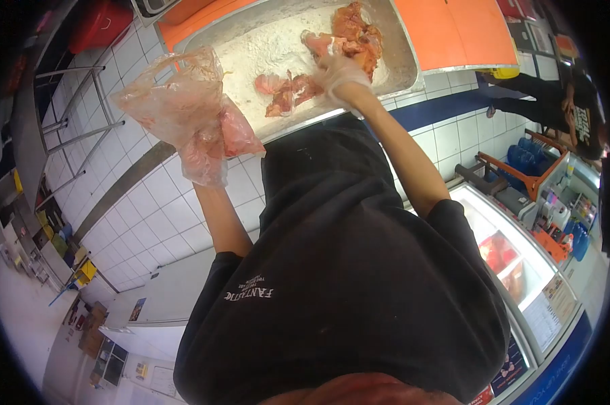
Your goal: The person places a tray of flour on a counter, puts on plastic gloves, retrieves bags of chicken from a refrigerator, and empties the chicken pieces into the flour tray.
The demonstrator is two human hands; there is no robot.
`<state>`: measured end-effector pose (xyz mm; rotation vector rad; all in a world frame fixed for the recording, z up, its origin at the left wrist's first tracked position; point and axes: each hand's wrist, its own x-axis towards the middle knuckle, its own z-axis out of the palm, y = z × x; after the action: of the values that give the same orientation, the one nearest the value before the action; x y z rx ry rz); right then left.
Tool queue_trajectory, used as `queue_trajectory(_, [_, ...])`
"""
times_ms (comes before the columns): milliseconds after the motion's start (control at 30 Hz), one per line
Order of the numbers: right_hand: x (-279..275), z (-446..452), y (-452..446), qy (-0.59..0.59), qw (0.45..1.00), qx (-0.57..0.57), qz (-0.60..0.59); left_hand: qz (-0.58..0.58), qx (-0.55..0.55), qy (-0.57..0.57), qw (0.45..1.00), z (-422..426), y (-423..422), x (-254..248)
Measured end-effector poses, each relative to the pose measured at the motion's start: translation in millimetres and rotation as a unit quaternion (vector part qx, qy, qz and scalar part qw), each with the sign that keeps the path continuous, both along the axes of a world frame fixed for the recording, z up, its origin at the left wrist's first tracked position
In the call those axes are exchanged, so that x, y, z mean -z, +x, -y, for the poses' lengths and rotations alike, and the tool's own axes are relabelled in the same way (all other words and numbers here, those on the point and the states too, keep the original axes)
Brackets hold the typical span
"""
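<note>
A metal tray (413, 50) holds a bed of white flour (271, 44). Marinated raw chicken (359, 34) is heaped at its right end, and smaller pieces of raw chicken (281, 94) lie near the front edge. My right hand (345, 75), in a clear plastic glove, is closed at the edge of the heap, its fingers on a piece of chicken. To the left, my gloved left hand (207, 162) grips a clear plastic bag (166, 94) with reddish smears, raised beside the tray's front left corner. Pink meat shows through the plastic; the bag partly hides those fingers.
Orange counter panels (453, 30) flank the tray. A metal rack (82, 121) stands on the tiled floor at left, near a red bin (99, 27). At right are a lit glass display case (504, 256) and another person (575, 108) in dark clothes.
</note>
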<state>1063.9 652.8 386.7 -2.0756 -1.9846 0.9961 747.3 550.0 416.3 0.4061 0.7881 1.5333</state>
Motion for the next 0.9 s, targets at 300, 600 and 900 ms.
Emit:
queue_trajectory(300, [-0.3, 0.3, -30.1, -0.050, 0.995, -0.088, 0.008, -0.044, -0.024, -0.041, 0.998, -3.0, 2.4, -1.1])
queue_trajectory(600, [6.9, -16.1, -42.2, 0.040, 0.998, -0.046, -0.003, -0.018, -0.016, -0.049, 0.998, 0.7, -4.2, 1.7])
queue_trajectory(900, [40.1, 8.7, -28.0, -0.072, 0.990, -0.087, 0.089, -0.020, -0.040, -0.085, 0.995, 4.9, 1.9, -11.8])
